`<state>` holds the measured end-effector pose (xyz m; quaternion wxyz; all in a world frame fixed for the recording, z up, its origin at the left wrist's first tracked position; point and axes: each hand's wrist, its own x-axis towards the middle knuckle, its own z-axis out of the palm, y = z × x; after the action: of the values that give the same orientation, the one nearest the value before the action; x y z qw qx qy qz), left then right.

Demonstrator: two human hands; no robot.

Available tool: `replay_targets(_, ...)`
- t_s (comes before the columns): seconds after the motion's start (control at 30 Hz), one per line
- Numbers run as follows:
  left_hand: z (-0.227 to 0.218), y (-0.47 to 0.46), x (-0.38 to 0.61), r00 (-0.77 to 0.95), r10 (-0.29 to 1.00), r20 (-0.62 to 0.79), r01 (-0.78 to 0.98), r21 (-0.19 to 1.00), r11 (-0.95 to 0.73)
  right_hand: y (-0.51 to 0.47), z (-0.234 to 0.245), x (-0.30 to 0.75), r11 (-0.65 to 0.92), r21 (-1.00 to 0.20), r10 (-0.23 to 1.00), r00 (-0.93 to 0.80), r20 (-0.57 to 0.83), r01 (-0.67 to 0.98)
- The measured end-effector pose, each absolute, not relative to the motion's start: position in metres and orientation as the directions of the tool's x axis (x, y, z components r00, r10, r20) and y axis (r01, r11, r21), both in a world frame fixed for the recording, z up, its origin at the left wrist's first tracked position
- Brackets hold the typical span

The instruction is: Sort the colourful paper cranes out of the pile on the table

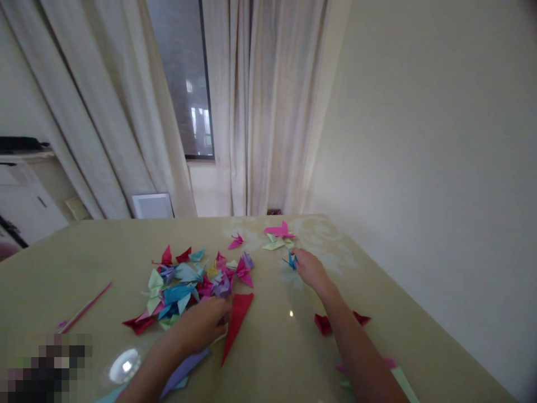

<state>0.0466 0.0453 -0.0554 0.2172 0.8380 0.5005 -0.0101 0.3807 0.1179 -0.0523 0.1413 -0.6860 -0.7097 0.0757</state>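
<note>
My right hand (310, 267) reaches out over the table, its fingertips closed on a small blue paper crane (291, 260). Just beyond it, a pink paper crane (277, 230) rests over pale green ones (277, 242). My left hand (210, 320) is low at the near edge of a pile of coloured paper cranes (184, 273), fingers curled inward; what they hold, if anything, is hidden. Beside those fingers lies a long red folded paper (238, 324). One small pink crane (236, 241) sits apart behind the pile.
Red paper cranes (323, 324) lie by my right forearm, with pink and green paper (403, 380) nearer. Lavender folded paper (184, 372) and a clear round object (125, 365) are by my left forearm. A thin pink strip (90, 305) lies left. A wall (440, 168) borders the table's right.
</note>
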Motion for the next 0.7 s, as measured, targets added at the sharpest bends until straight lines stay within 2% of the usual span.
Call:
replay_targets(0.1,-0.037,0.044,0.051,0.555,0.817,-0.160,0.745,0.533,-0.401,0.111,-0.033,0.380,0.053,-0.329,0.989,-0.006,0.145,0.943)
replay_targets(0.2,-0.016,0.041,0.057,0.572,0.820,-0.004,0.570,0.721,-0.394,0.092,-0.002,0.369,0.124,-0.370,0.976,-0.045,0.214,0.921)
replay_targets(0.3,-0.005,0.038,0.063,0.494,0.861,0.120,0.394,0.852,-0.346,0.059,0.028,0.342,0.306,-0.457,0.942,-0.197,0.272,0.835)
replay_targets(0.37,-0.003,0.035,0.067,0.458,0.875,0.155,0.268,0.915,-0.303,0.034,0.040,0.321,0.455,-0.565,0.890,-0.335,0.309,0.689)
replay_targets(0.43,-0.001,0.030,0.072,0.438,0.880,0.182,0.160,0.948,-0.276,0.013,0.045,0.305,0.514,-0.610,0.854,-0.430,0.294,0.604)
replay_targets(0.53,0.006,0.017,0.084,0.430,0.876,0.219,0.107,0.951,-0.290,-0.006,0.043,0.296,0.517,-0.652,0.837,-0.486,0.250,0.554)
replay_targets(0.7,0.012,-0.002,0.106,0.484,0.839,0.250,0.165,0.915,-0.367,-0.026,0.031,0.324,0.435,-0.726,0.887,-0.394,0.242,0.532)
